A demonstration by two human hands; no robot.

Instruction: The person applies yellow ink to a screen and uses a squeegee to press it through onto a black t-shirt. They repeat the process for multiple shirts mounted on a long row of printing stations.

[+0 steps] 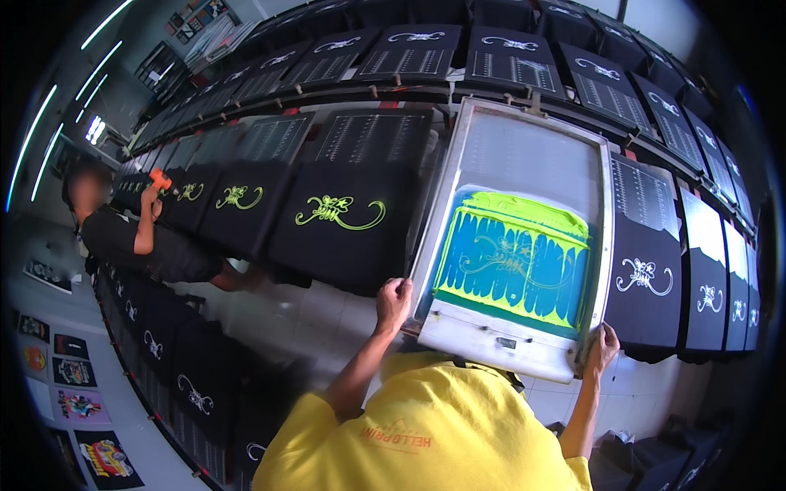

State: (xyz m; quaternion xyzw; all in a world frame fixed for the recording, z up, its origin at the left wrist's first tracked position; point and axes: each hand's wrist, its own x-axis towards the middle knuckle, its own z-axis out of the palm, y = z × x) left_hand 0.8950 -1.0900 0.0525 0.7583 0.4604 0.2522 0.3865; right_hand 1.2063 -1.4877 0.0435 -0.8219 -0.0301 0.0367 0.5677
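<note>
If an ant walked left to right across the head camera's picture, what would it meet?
Orange tool → biggest yellow-green swirl → left hand → yellow-green paint → right hand → white swirl just past that hand.

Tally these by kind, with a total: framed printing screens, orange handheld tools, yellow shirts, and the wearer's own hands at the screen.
Framed printing screen: 1
Orange handheld tool: 1
Yellow shirt: 1
Wearer's hands, left hand and right hand: 2
Total: 5
</note>
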